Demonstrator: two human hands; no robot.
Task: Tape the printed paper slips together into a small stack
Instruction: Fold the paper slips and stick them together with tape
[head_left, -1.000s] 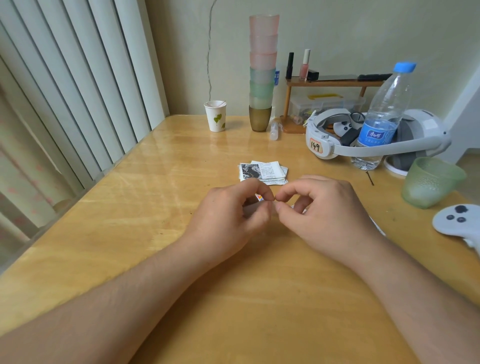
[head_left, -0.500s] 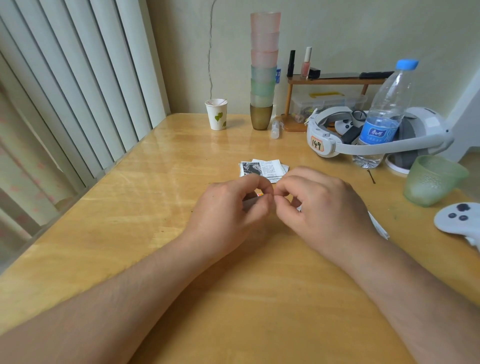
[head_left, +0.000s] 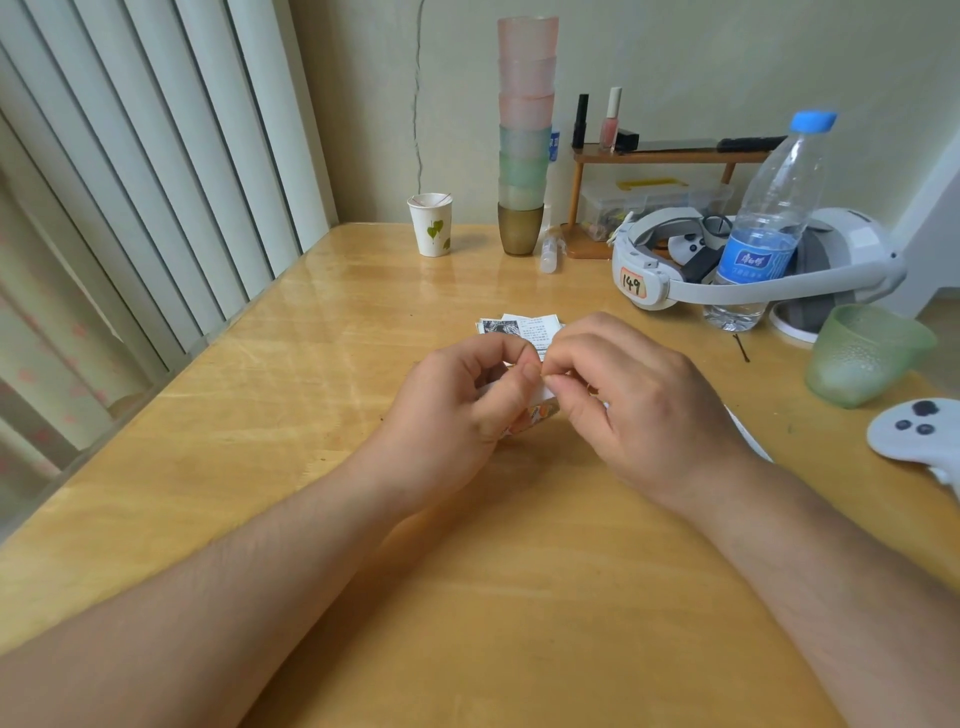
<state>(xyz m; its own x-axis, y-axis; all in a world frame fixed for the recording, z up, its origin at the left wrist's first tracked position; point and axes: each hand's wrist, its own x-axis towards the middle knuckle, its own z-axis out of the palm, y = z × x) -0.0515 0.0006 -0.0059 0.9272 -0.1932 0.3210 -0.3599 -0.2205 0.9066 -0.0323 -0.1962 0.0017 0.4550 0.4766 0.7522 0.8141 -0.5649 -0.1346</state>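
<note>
Head view: a small paper slip (head_left: 540, 402) is being pinched between the curled fingers of the left hand (head_left: 457, 410) and right hand (head_left: 639, 400) above the tabletop (head_left: 322, 353) centre; the slip stack (head_left: 519, 328) is lying just beyond, toward the far edge.

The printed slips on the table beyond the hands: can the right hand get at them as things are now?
Probably not at once. The right hand pinches a small paper piece together with the left hand. The printed slips lie just beyond its fingers with nothing between, so once that grip is released the way looks free.
</note>
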